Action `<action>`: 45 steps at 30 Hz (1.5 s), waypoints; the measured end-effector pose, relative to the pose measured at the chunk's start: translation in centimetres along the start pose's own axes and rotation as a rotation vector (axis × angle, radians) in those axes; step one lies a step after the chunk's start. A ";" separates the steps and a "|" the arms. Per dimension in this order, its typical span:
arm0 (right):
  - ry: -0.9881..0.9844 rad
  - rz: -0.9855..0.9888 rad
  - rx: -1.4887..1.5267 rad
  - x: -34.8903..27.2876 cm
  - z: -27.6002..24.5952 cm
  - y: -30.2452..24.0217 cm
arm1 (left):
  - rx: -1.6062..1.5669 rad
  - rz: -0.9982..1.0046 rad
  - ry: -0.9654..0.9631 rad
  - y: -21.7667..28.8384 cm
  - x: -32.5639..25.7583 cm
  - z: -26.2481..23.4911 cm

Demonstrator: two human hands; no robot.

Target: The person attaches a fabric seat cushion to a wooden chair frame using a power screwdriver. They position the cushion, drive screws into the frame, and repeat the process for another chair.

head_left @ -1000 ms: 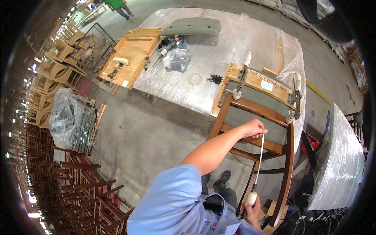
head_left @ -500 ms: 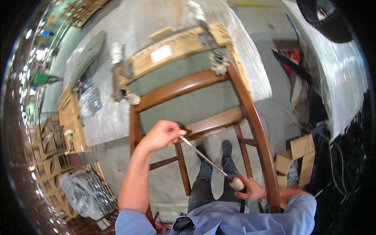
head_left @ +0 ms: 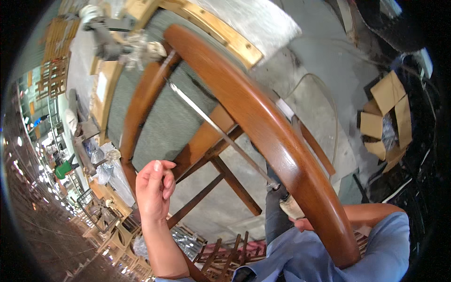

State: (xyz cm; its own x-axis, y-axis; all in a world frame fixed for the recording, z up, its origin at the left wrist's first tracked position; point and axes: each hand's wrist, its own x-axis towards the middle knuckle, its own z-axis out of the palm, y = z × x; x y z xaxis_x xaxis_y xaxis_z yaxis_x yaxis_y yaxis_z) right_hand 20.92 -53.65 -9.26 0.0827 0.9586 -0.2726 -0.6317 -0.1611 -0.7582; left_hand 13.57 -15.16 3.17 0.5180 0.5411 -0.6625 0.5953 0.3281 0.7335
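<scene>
The brown wooden chair frame (head_left: 263, 127) fills the view, its top clamped at the plastic-covered table (head_left: 263, 19) up at twelve o'clock; no seat fitted yet, judging by the bare rails. A long metal rod (head_left: 221, 134) runs through it. Right hand (head_left: 305, 223), five o'clock, mostly hidden, seemingly gripping the rod's pale handle. Left hand (head_left: 154, 190), loosely curled, holds nothing. Grey concrete floor (head_left: 319, 70), chair frames stacked at eight o'clock.

A glossy brown wooden chair frame (head_left: 263, 127) fills the near view, its curved rail sweeping from far left to near right. A long thin metal file (head_left: 221, 134), perhaps a rasp, slants through it.
</scene>
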 end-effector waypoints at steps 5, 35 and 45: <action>0.145 -0.104 -0.061 0.4 -1.3 -1.7 | 0.101 0.031 -0.017 -0.9 0.0 1.1; 0.364 0.278 0.155 1.6 -2.1 -2.7 | 0.002 0.064 -0.050 -1.5 -0.6 1.9; 0.292 0.389 0.216 2.2 -1.9 -5.3 | -0.104 0.035 -0.083 -1.4 -1.0 2.2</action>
State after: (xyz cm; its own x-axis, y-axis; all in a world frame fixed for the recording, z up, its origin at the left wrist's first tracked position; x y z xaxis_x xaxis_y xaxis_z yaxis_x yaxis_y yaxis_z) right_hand 25.91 -51.10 -6.97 0.0019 0.7274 -0.6862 -0.8002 -0.4105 -0.4373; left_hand 13.56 -17.83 2.51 0.5893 0.4892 -0.6430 0.5109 0.3909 0.7656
